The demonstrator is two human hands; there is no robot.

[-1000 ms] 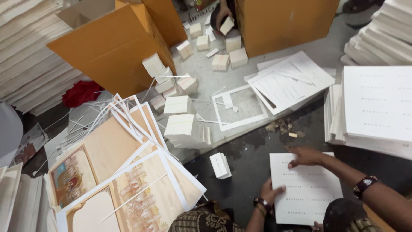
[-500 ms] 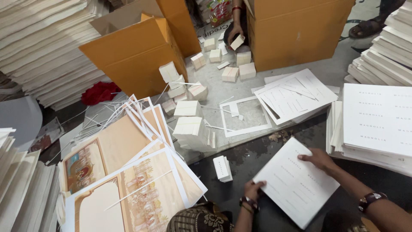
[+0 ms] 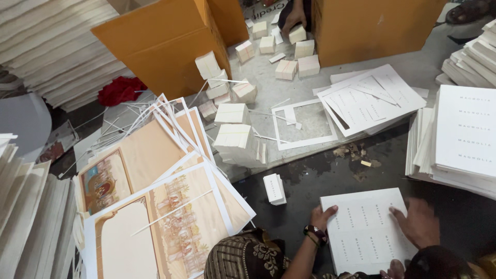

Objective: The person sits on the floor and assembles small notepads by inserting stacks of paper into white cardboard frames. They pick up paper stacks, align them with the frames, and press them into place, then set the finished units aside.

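Note:
A white printed sheet [image 3: 361,237] lies on the dark floor at the bottom right, on top of what looks like a thin stack. My left hand [image 3: 323,216], with a watch and bracelet at the wrist, grips the sheet's upper left corner. My right hand [image 3: 419,223] lies on the sheet's right side with fingers spread; it is blurred. A small bundle of white cards [image 3: 274,188] sits on the floor just left of my left hand.
Large colour prints [image 3: 155,206] fan out at the left. Piles of white sheets [image 3: 465,134] stand at the right, more sheets [image 3: 361,98] at centre. Small white blocks [image 3: 232,134] litter a grey slab. Orange cartons [image 3: 165,46] stand behind. Another person's hand [image 3: 294,19] reaches in at the top.
The white sheet, lifted and tilted half a second ago, now lies squarer under both hands. My right hand has moved from its top edge onto its right side.

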